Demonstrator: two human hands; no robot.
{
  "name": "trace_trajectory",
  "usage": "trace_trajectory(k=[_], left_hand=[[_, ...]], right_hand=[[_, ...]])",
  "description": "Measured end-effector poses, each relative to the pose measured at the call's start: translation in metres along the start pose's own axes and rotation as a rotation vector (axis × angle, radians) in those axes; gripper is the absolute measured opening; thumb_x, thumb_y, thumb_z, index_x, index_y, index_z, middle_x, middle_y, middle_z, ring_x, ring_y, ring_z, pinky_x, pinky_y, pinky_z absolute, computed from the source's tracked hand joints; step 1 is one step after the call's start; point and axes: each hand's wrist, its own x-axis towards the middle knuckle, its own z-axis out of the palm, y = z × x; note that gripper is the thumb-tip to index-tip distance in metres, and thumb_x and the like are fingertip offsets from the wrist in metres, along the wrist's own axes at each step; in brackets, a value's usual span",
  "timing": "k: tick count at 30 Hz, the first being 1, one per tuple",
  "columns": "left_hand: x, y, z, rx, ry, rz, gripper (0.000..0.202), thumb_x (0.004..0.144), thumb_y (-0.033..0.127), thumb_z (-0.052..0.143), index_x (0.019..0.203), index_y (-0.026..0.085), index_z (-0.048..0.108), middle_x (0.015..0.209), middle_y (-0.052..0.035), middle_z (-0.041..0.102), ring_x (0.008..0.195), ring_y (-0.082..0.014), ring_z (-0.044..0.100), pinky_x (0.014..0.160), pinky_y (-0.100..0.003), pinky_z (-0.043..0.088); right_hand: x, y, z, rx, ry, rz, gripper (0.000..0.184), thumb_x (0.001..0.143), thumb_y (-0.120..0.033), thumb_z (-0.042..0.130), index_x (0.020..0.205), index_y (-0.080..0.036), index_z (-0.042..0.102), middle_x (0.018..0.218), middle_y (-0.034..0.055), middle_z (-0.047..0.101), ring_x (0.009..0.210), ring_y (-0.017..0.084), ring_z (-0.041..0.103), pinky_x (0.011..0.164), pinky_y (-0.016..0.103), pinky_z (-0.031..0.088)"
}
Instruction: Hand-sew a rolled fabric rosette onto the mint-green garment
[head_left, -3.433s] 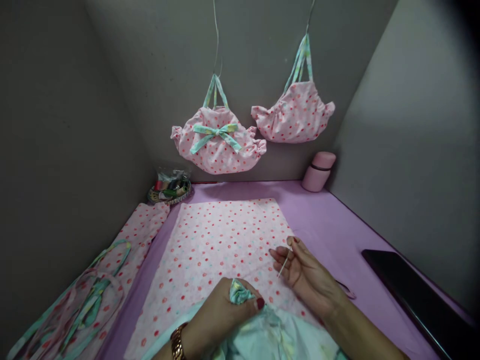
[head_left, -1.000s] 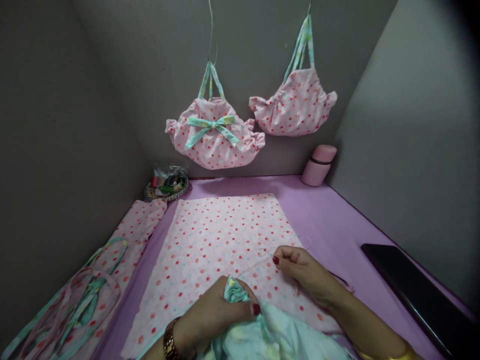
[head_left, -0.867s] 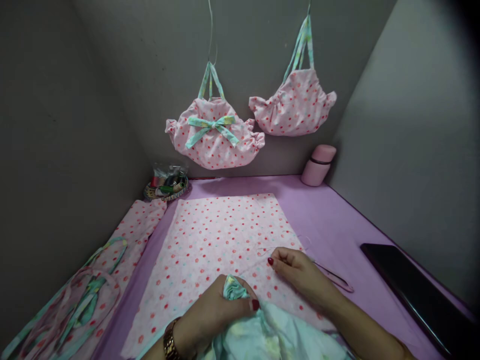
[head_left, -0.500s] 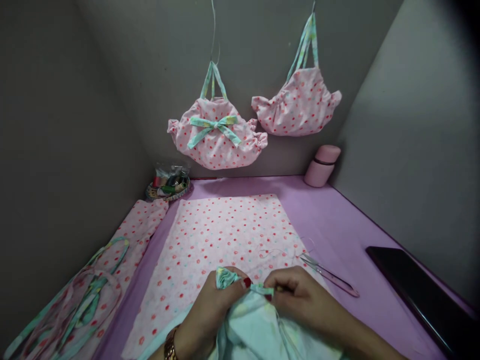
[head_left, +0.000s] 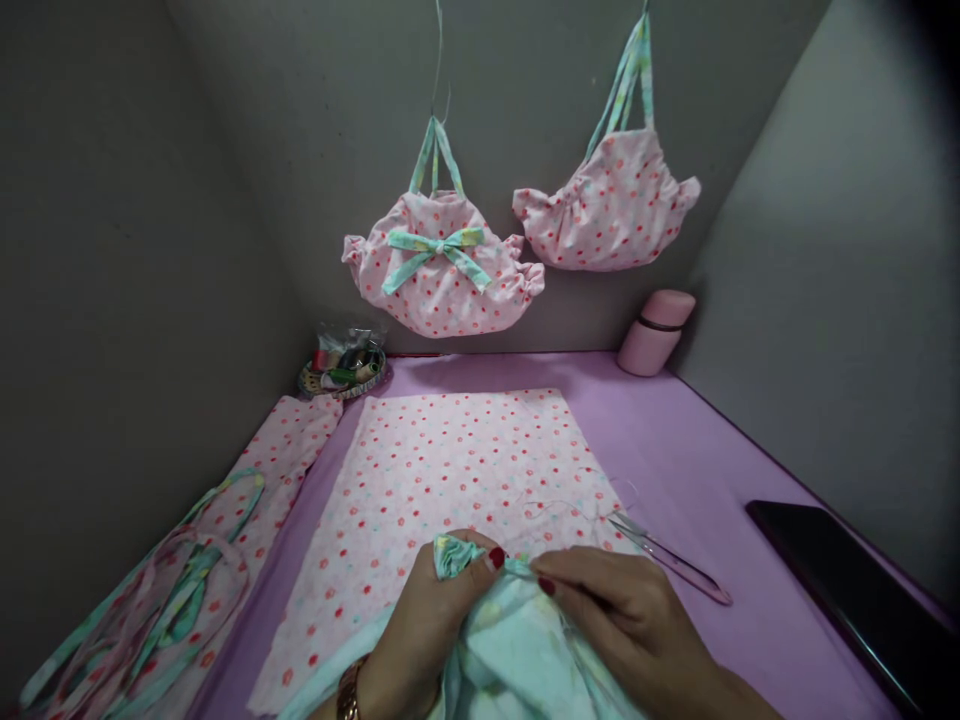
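My left hand (head_left: 431, 625) is closed round a bunched fold of mint-green fabric (head_left: 517, 660) at the near edge, thumb pressed on top. Just to its right, my right hand (head_left: 626, 620) pinches the same fabric's edge with thumb and forefinger; whether a needle is in the pinch I cannot make out. A thin thread (head_left: 559, 505) loops over the pink dotted cloth (head_left: 450, 470) spread flat in front of both hands.
Thread snips (head_left: 671, 560) lie right of the cloth on the purple table (head_left: 675, 450). A dark flat device (head_left: 862, 600) is at the right edge, a pink flask (head_left: 656, 332) at the back. Two pink bags (head_left: 442, 265) hang on the wall; a thread basket (head_left: 341, 368) and more pieces (head_left: 187, 570) sit left.
My right hand came back from over the dotted cloth to the green fabric and now pinches its edge beside my left hand. The snips, earlier hidden by the hand, now show.
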Motion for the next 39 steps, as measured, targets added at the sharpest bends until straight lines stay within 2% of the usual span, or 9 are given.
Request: trace_trajectory(k=[4, 13, 21, 25, 29, 34, 39], left_hand=[[0.0, -0.001, 0.0, -0.021, 0.023, 0.006, 0.026, 0.069, 0.035, 0.07, 0.074, 0.014, 0.057, 0.06, 0.003, 0.054, 0.057, -0.0105, 0.046, 0.055, -0.021, 0.038], [-0.001, 0.0, 0.001, -0.029, 0.007, 0.025, 0.024, 0.07, 0.034, 0.069, 0.073, 0.013, 0.057, 0.061, 0.0021, 0.055, 0.058, -0.0104, 0.047, 0.055, -0.02, 0.039], [0.0, -0.002, 0.001, -0.023, 0.005, -0.011, 0.028, 0.065, 0.036, 0.074, 0.073, 0.013, 0.059, 0.061, 0.0018, 0.056, 0.058, -0.0103, 0.048, 0.055, -0.02, 0.039], [0.0, -0.005, 0.0, 0.056, -0.044, -0.012, 0.037, 0.057, 0.035, 0.079, 0.078, 0.012, 0.061, 0.064, -0.0003, 0.059, 0.059, -0.0117, 0.049, 0.056, -0.022, 0.039], [0.001, -0.006, 0.0, 0.18, -0.046, 0.016, 0.033, 0.061, 0.039, 0.074, 0.069, 0.011, 0.059, 0.057, 0.0015, 0.052, 0.053, -0.0098, 0.042, 0.05, -0.02, 0.033], [0.002, -0.004, 0.002, 0.34, -0.044, 0.056, 0.025, 0.064, 0.032, 0.072, 0.064, 0.011, 0.059, 0.054, 0.003, 0.047, 0.052, -0.0093, 0.037, 0.048, -0.02, 0.029], [0.002, -0.006, 0.001, 0.303, -0.049, 0.046, 0.026, 0.063, 0.033, 0.073, 0.067, 0.011, 0.061, 0.055, 0.0034, 0.048, 0.053, -0.0089, 0.038, 0.048, -0.019, 0.03]], right_hand=[[-0.001, 0.001, 0.007, -0.124, -0.02, -0.052, 0.015, 0.088, -0.016, 0.048, 0.083, -0.019, 0.062, 0.069, 0.0015, 0.067, 0.062, 0.014, 0.062, 0.058, 0.022, 0.043], [-0.001, 0.006, 0.01, -0.089, 0.016, -0.007, 0.019, 0.086, -0.013, 0.046, 0.082, -0.019, 0.063, 0.071, 0.0006, 0.067, 0.064, 0.013, 0.062, 0.06, 0.022, 0.043], [0.0, 0.004, 0.013, -0.032, 0.017, 0.069, 0.02, 0.089, -0.018, 0.042, 0.081, -0.018, 0.06, 0.069, 0.0006, 0.064, 0.061, 0.012, 0.059, 0.057, 0.021, 0.042], [0.001, 0.002, 0.014, -0.037, 0.029, 0.079, 0.02, 0.09, -0.021, 0.042, 0.078, -0.017, 0.058, 0.064, -0.0006, 0.061, 0.054, 0.011, 0.055, 0.052, 0.021, 0.04], [0.001, 0.005, 0.011, -0.1, 0.064, 0.088, 0.02, 0.09, -0.021, 0.041, 0.078, -0.018, 0.057, 0.062, -0.0009, 0.059, 0.052, 0.011, 0.053, 0.051, 0.021, 0.038], [0.001, 0.01, 0.01, -0.118, 0.129, 0.17, 0.019, 0.089, -0.025, 0.042, 0.078, -0.019, 0.056, 0.057, -0.0028, 0.053, 0.048, 0.012, 0.049, 0.049, 0.022, 0.038], [0.006, 0.008, 0.007, 0.093, 0.077, 0.32, 0.02, 0.087, -0.032, 0.044, 0.074, -0.02, 0.053, 0.055, -0.0056, 0.041, 0.048, 0.011, 0.042, 0.045, 0.019, 0.035]])
